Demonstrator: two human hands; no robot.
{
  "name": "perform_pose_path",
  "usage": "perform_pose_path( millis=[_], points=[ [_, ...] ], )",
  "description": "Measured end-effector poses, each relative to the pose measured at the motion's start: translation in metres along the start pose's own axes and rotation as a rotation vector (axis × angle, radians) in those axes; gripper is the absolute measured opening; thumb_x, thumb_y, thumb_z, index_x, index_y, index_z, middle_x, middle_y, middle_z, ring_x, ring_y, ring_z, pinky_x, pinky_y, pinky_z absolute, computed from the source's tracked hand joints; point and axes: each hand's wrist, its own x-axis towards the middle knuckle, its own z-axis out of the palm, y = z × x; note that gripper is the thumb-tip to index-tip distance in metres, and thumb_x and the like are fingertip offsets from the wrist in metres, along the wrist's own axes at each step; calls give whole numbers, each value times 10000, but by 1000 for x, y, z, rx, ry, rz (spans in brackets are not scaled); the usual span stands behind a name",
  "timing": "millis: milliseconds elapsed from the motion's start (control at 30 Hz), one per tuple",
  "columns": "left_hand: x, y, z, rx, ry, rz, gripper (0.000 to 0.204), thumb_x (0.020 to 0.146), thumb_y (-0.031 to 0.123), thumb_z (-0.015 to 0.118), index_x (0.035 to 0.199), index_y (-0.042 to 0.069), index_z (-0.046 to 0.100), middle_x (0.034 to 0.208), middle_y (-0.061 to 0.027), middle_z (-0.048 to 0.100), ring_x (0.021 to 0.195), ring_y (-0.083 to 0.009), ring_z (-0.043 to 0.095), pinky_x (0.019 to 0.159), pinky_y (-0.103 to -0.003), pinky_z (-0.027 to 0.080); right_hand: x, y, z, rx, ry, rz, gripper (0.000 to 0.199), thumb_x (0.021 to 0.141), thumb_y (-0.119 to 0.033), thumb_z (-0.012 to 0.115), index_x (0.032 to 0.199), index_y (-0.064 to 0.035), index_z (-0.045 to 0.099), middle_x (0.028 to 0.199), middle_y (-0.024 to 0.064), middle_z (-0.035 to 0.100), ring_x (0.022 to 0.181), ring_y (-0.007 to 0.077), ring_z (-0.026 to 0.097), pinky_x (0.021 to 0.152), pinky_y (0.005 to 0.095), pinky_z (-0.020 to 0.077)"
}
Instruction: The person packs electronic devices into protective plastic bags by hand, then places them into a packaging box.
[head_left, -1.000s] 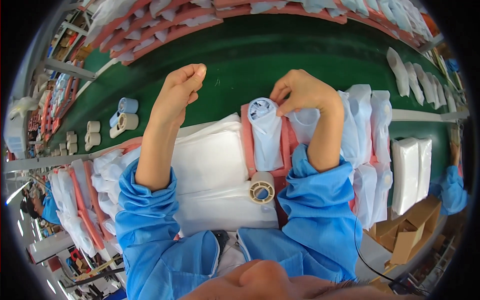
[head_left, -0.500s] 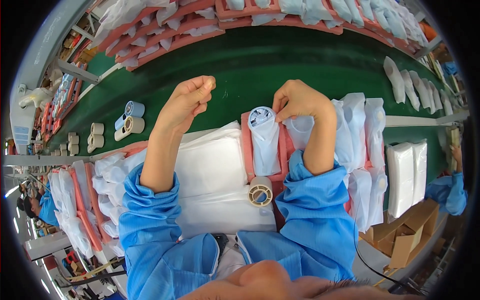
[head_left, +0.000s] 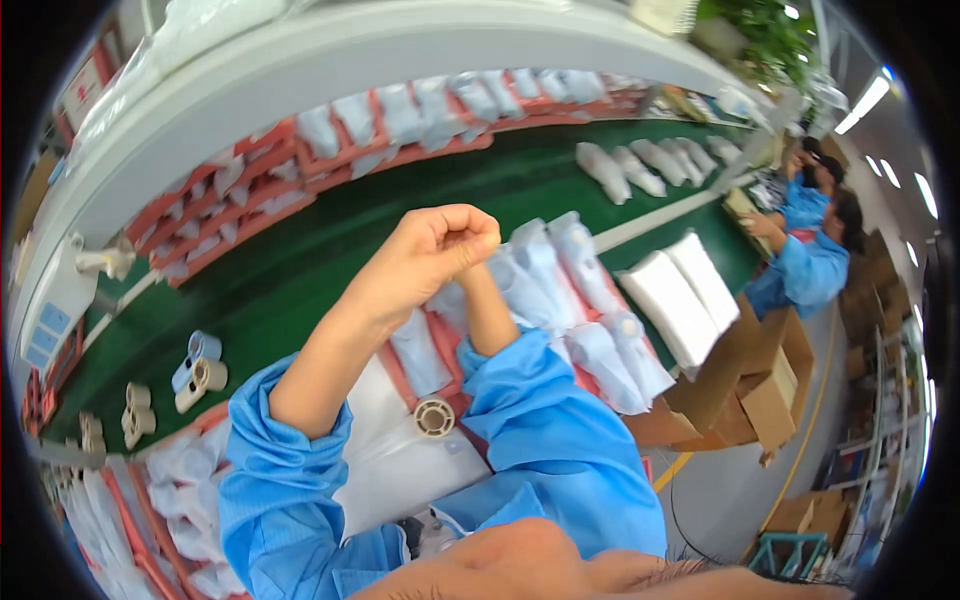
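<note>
My left hand [head_left: 425, 265] is raised over the work area, its fingers curled and the thumb pressed to the forefinger. Anything inside that grip is hidden. Behind it sits my right hand [head_left: 474, 276], of which little more than the wrist shows; its fingers are covered. Below the hands, a bagged pale blue part [head_left: 420, 358] lies in a pink foam tray [head_left: 443, 340]. Close to my right sleeve is a cream plastic cylinder [head_left: 433, 418] with a spoked round end, beside a pile of white translucent bags [head_left: 375, 425].
Several bagged parts [head_left: 530, 275] fill the tray on the right. White packs [head_left: 672, 305] and an open cardboard box [head_left: 750, 390] are beyond. Cream and blue cylinders [head_left: 200, 370] stand on the green bench [head_left: 340, 235] at left. Loaded pink trays line the back; co-workers [head_left: 805, 250] sit far right.
The view has swung to the right, bringing co-workers and shelves in. My hands have come together, the left now in front of the right. My right hand was at the bagged blue part's rim before.
</note>
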Motion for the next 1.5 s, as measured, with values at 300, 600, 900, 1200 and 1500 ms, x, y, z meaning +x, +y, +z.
perform_pose_path(
  millis=[300, 600, 900, 1200, 1500],
  points=[
    [35, 24, 87, -55, -47, 168, 151, 935, 225, 656, 907, 88, 599, 771, 74, 483, 637, 0, 344, 530, -197, 284, -50, -58, 21, -234, 316, 16, 134, 726, -167, 682, 726, -36, 653, 695, 39, 608, 615, 173, 586, 504, 313, 421],
    [64, -23, 84, -506, -24, -36, 175, 944, 246, 649, 978, 78, 616, 705, 84, 443, 536, -5, 295, 420, -180, 191, -37, -27, 33, -148, 516, 218, 147, 597, -155, 741, 644, -34, 671, 658, 80, 644, 602, 188, 624, 494, 308, 438],
    [59, -56, 88, -357, -158, -117, 189, 934, 258, 664, 985, 80, 631, 649, 107, 427, 519, 2, 274, 449, -178, 196, -38, -44, 12, -16, 98, 198, 175, 517, -152, 766, 619, -36, 684, 662, 92, 670, 602, 197, 647, 487, 312, 452],
    [45, -64, 85, -247, -133, -169, 209, 912, 287, 691, 975, 90, 658, 660, 116, 447, 520, 2, 277, 477, -195, 173, 17, -9, 20, 46, -156, -209, 216, 437, -136, 764, 603, -25, 683, 647, 83, 683, 575, 219, 653, 467, 321, 467],
    [55, -67, 96, -291, -159, -191, 219, 912, 278, 691, 991, 78, 654, 664, 103, 456, 513, -5, 292, 462, -178, 197, 32, 85, 52, 35, 121, -502, 176, 514, -111, 728, 635, 7, 677, 709, 115, 693, 591, 231, 649, 472, 328, 465]
  ],
)
